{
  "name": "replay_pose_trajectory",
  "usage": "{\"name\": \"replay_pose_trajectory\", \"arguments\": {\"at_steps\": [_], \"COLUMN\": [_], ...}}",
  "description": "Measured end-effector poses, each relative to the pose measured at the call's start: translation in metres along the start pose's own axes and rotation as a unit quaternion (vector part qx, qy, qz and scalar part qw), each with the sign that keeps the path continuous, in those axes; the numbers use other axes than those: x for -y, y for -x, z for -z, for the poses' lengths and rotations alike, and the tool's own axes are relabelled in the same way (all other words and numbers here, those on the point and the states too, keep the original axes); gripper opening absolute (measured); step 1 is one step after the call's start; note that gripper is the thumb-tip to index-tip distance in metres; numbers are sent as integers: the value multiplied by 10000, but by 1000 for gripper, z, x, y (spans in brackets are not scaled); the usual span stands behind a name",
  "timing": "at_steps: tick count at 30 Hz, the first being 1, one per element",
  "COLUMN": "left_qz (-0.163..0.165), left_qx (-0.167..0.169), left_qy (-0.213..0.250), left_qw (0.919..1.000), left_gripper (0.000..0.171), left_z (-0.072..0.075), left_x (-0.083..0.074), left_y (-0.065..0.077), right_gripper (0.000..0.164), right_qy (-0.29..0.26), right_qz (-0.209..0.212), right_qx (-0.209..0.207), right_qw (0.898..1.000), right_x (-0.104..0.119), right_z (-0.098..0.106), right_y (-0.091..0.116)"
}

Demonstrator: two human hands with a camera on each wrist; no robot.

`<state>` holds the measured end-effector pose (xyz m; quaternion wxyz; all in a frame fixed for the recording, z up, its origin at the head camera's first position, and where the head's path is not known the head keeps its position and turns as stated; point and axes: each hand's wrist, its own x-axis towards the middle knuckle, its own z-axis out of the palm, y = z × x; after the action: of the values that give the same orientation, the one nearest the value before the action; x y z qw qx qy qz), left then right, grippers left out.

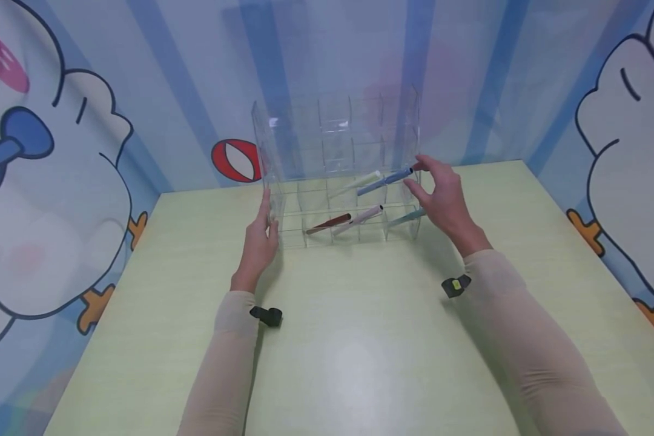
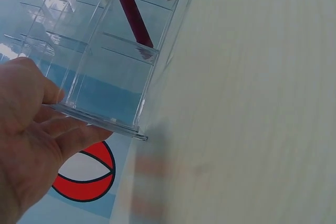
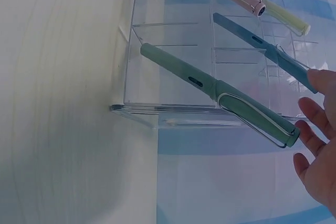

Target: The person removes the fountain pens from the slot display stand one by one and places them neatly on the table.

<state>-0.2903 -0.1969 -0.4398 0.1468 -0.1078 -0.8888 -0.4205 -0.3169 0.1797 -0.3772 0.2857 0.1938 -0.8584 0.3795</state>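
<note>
At the near edge, two pale sleeves (image 1: 545, 357) are stretched forward over one light table (image 1: 354, 375), and two small black devices (image 1: 268, 316) are worn, one at each wrist. Beyond them, two hands are seen at one clear compartmented rack (image 1: 338, 165), which is stood near the table's far edge. The rack's left side panel is gripped by the left hand (image 1: 257, 245), the thumb laid on the inner face and the fingers on the outer. Five pens are held in the rack, all slanted with their capped ends toward the right. In the front row three are counted: one dark red pen (image 1: 327, 224), one pink pen (image 1: 358, 220) and one green pen (image 3: 207, 85), the last set in the right end compartment. In the row behind, two are counted: one blue pen (image 1: 384, 181) and, just beside it, one pale yellow pen (image 1: 360, 182). The blue pen's cap end is touched by the right hand (image 1: 442, 197), whose digits are spread and loosely bent, not closed round it. Farthest back, one red-and-white ball (image 1: 235, 161) and two white cartoon figures (image 1: 60, 230) are printed on one blue-striped backdrop (image 1: 338, 48).
</note>
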Motion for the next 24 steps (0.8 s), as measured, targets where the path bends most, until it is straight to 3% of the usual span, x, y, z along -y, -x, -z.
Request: {"name": "replay_pose_trajectory", "arguments": {"at_steps": [16,24], "left_qz": [38,100], "left_qx": [54,95], "left_qy": [-133,-117], "left_qw": [9999,9998], "left_gripper": [72,70], "left_z": [-1,0], "left_x": [-1,-2], "left_y": [-3,-2], "right_gripper": [28,32], "right_qy": [100,118], "right_qz": [225,351], "right_qx": [-182,-198], "right_qw": [9995,9991], "right_x": [-1,1], "right_z": [-1,-4], "right_y": [-3,-4]}}
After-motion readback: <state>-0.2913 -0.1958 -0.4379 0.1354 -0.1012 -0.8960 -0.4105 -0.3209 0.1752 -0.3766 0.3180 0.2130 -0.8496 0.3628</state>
